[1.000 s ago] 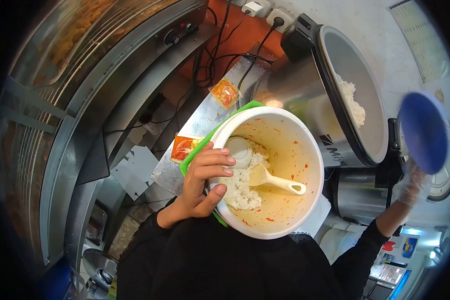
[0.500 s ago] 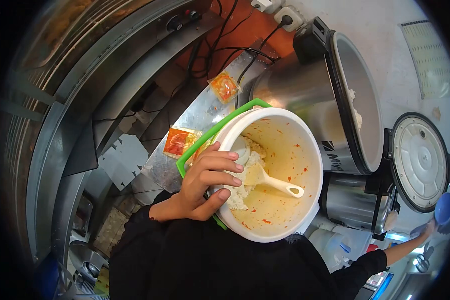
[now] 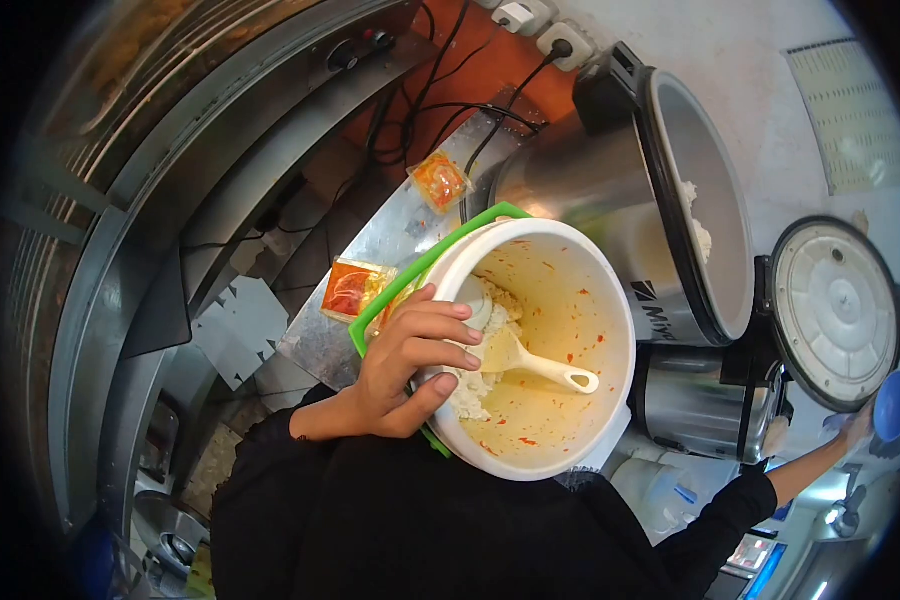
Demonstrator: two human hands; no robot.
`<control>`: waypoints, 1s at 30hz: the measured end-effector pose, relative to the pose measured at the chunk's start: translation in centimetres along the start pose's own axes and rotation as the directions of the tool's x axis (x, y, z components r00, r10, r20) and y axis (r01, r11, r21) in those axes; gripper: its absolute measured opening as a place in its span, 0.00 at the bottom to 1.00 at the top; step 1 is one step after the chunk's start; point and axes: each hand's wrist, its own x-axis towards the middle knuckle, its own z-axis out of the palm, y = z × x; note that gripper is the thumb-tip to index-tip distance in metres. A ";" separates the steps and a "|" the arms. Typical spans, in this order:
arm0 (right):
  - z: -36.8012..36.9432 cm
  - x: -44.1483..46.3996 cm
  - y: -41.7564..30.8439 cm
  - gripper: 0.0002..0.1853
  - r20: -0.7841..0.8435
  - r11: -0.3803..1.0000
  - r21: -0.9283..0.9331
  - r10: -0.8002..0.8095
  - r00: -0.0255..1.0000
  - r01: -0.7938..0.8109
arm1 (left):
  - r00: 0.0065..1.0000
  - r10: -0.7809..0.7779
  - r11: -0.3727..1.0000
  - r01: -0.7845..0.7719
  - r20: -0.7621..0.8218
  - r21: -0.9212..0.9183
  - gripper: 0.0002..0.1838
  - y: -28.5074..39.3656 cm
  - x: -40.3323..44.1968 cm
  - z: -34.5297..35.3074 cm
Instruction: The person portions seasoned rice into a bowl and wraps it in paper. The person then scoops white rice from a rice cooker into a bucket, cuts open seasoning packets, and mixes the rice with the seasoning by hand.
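A white bucket (image 3: 615, 330) with a green handle (image 3: 450, 245) stands tilted in front of me, its mouth facing me. Inside lie white rice (image 3: 470, 395) and a cream rice paddle (image 3: 545, 370); orange-red bits stick to the inner wall. A pale round shape beside the rice is partly covered by my fingers, so I cannot tell what it is. My left hand (image 3: 410, 360) rests over the bucket's near-left rim, fingers apart and reaching over the opening. At the far right, my right hand (image 3: 855, 432) is closed on a blue bowl (image 3: 892, 405); its fingers are small and partly hidden.
A large steel rice cooker (image 3: 590, 190) holding rice stands behind the bucket, with a round lid (image 3: 835, 310) to its right. A smaller steel cooker (image 3: 705, 400) sits below. Two sachets of orange-red food (image 3: 355, 290) lie on the metal table (image 3: 400, 215). Cables run behind.
My right hand and the blue bowl have moved slightly upward in view. The rest of the view has shifted a little left. My left hand stays at the bucket's rim.
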 end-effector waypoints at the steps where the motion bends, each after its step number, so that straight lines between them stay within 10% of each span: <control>1: 0.7 0.7 -0.1 0.21 -0.006 1.000 -0.006 -0.022 1.000 0.022 | 1.000 -0.007 1.000 0.007 -0.015 0.013 0.09 0.0 -0.1 0.1; 10: 4.3 2.1 -3.9 0.21 -0.108 0.984 -0.004 -0.177 0.978 0.178 | 0.997 -0.012 0.997 0.017 -0.070 0.072 0.09 -0.2 -0.6 1.0; 15: 8.5 -1.4 -12.8 0.21 -0.147 0.914 0.102 -0.377 0.915 0.393 | 0.896 -0.055 0.996 0.019 -0.440 -0.086 0.10 0.2 -1.3 -0.1; 18: 10.6 -5.6 -20.6 0.21 -0.097 0.792 0.408 -0.458 0.884 0.455 | 0.820 -0.231 0.971 0.227 -0.524 -0.074 0.10 0.4 -2.4 -3.3; 19: 11.5 -6.5 -21.5 0.18 0.037 0.679 0.689 -0.384 0.923 0.254 | 0.818 -0.204 0.949 0.300 -0.537 0.097 0.08 -1.1 -3.6 -4.6; 20: 12.4 -7.3 -22.5 0.15 0.171 0.493 0.870 -0.300 0.939 0.000 | 0.856 -0.188 0.865 0.376 -0.482 0.331 0.09 -1.3 -4.3 -5.7; 22: 12.2 -9.5 -24.8 0.13 -0.039 0.694 0.544 -0.540 0.841 0.471 | 0.914 -0.268 0.779 0.392 -0.305 0.489 0.11 -2.9 -7.3 -7.2; 25: 11.7 -12.2 -26.7 0.15 -0.064 0.685 0.076 -0.722 0.689 0.725 | 0.960 -0.266 0.639 0.247 -0.093 0.728 0.16 -4.9 -10.7 -7.2; 29: 17.8 -6.4 -16.0 0.15 0.356 0.758 0.624 -0.492 0.794 0.190 | 0.971 -0.231 0.523 0.074 0.057 0.849 0.20 -6.2 -11.4 -6.0; 30: 19.2 -5.2 -13.8 0.16 0.336 0.795 0.390 -0.593 0.731 0.465 | 0.972 -0.228 0.522 0.068 0.062 0.850 0.20 -6.7 -11.4 -5.8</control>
